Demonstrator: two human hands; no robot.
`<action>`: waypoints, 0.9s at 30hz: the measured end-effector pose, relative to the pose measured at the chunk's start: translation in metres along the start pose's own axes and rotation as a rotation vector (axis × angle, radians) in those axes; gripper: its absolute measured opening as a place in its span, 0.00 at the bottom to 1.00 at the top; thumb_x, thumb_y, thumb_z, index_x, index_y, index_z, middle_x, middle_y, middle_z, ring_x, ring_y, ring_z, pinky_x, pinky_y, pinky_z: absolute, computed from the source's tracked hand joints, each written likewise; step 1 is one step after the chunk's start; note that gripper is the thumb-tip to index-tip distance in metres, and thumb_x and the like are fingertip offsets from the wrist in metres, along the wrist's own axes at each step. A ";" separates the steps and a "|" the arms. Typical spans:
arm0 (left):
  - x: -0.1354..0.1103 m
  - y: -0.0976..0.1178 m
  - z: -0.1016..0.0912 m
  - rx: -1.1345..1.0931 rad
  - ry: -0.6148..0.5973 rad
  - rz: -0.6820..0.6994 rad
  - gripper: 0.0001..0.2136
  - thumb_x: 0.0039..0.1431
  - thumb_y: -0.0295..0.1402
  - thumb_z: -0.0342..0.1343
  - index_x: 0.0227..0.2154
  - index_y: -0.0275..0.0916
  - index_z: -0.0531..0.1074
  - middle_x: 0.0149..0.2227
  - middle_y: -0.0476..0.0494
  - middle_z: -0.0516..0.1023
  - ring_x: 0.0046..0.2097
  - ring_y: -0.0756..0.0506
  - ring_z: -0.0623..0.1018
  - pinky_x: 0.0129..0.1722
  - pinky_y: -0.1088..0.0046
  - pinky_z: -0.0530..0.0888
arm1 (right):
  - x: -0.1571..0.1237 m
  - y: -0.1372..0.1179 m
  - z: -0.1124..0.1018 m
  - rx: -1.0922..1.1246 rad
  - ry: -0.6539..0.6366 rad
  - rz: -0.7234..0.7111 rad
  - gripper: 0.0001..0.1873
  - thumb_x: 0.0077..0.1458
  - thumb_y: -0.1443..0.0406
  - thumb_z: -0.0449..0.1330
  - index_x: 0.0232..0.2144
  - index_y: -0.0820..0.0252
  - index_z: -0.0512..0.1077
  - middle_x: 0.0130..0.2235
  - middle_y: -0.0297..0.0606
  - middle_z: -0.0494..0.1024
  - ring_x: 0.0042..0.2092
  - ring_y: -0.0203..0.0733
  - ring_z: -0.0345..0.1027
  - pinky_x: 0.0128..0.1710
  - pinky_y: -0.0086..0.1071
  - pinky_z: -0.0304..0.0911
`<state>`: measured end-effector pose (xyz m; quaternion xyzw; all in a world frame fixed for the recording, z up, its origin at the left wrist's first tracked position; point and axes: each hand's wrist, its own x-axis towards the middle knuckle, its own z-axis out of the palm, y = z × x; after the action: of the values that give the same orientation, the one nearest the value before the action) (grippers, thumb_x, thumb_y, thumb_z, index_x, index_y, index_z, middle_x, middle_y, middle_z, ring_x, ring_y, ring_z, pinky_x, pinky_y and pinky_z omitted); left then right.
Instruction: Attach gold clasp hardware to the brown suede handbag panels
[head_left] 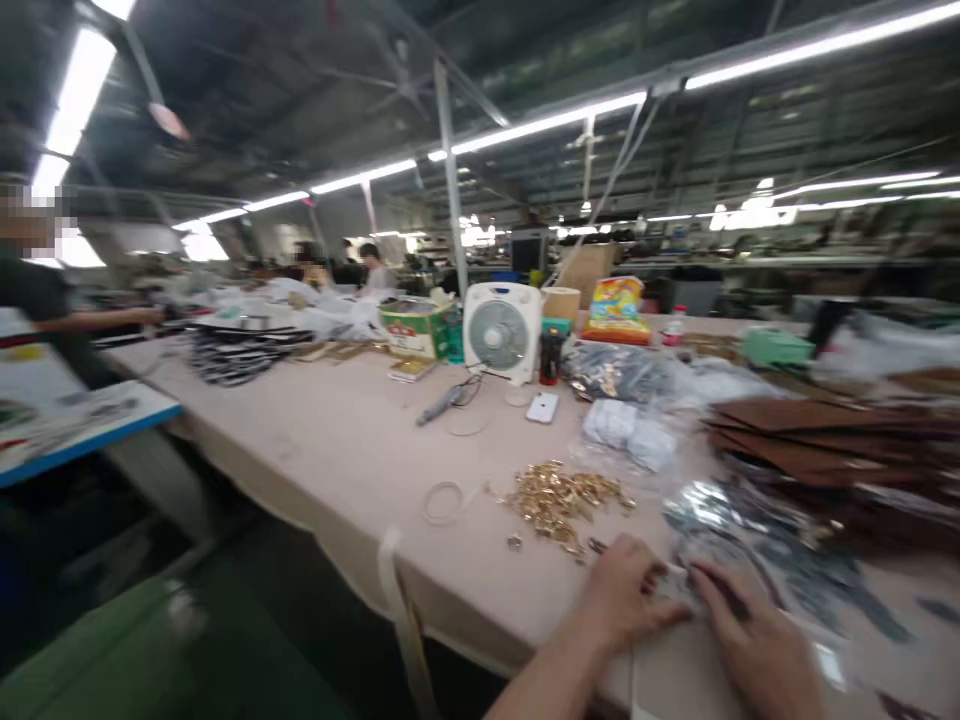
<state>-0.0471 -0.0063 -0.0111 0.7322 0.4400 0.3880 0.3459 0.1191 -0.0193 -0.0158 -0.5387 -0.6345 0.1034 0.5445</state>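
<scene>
At the near right edge of the table, my left hand (626,600) and my right hand (757,635) are close together, fingers bent and closed. Between their fingertips shows a small pale thing (677,572), too blurred to name. Just beyond my left hand lies a heap of small gold-coloured metal pieces (559,500), with a single piece (514,541) apart from it. Shiny clear plastic (705,505) and flat dark grey strips (847,580) lie beside and beyond my right hand.
Brown flat pieces (810,430) are stacked at right. Farther back on the table (315,430) stand a white fan (502,332), a phone (542,407), a grey corded tool (442,403) and a green box (412,330). A tape ring (442,503) lies nearer. Another person (52,290) stands at far left.
</scene>
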 end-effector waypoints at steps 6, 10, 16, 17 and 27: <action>0.012 -0.019 -0.003 -0.133 -0.003 0.026 0.21 0.46 0.38 0.76 0.42 0.40 0.78 0.45 0.44 0.74 0.36 0.47 0.75 0.38 0.69 0.77 | 0.002 -0.003 -0.017 0.025 -0.051 0.173 0.16 0.64 0.53 0.60 0.44 0.54 0.80 0.46 0.43 0.84 0.49 0.55 0.77 0.54 0.49 0.71; 0.010 -0.014 -0.007 -0.148 -0.031 0.041 0.21 0.47 0.38 0.76 0.43 0.41 0.78 0.45 0.44 0.74 0.37 0.47 0.76 0.38 0.69 0.78 | 0.001 -0.008 -0.014 0.034 -0.131 0.139 0.14 0.64 0.53 0.61 0.43 0.54 0.81 0.45 0.43 0.84 0.48 0.54 0.76 0.52 0.47 0.70; 0.010 -0.009 -0.008 -0.155 -0.036 0.064 0.17 0.52 0.36 0.72 0.44 0.42 0.79 0.48 0.43 0.74 0.38 0.48 0.76 0.39 0.70 0.78 | 0.000 -0.007 -0.012 -0.099 -0.258 -0.008 0.12 0.66 0.55 0.59 0.41 0.51 0.81 0.42 0.41 0.84 0.46 0.54 0.76 0.52 0.48 0.68; 0.010 -0.009 -0.008 -0.150 -0.035 0.068 0.16 0.53 0.36 0.71 0.44 0.42 0.79 0.48 0.43 0.74 0.38 0.48 0.76 0.39 0.70 0.78 | 0.000 -0.007 -0.011 -0.121 -0.262 -0.017 0.12 0.66 0.56 0.59 0.41 0.50 0.81 0.41 0.41 0.84 0.46 0.53 0.76 0.52 0.48 0.68; 0.012 -0.014 -0.004 -0.145 -0.007 0.046 0.13 0.50 0.30 0.69 0.39 0.39 0.77 0.46 0.44 0.74 0.35 0.50 0.75 0.36 0.71 0.77 | 0.002 -0.005 -0.003 -0.265 -0.238 -0.095 0.11 0.65 0.58 0.58 0.40 0.52 0.80 0.43 0.42 0.82 0.49 0.53 0.74 0.55 0.48 0.65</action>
<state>-0.0520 0.0108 -0.0183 0.7163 0.3928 0.4243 0.3907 0.1191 -0.0208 -0.0097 -0.5592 -0.7273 0.0558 0.3941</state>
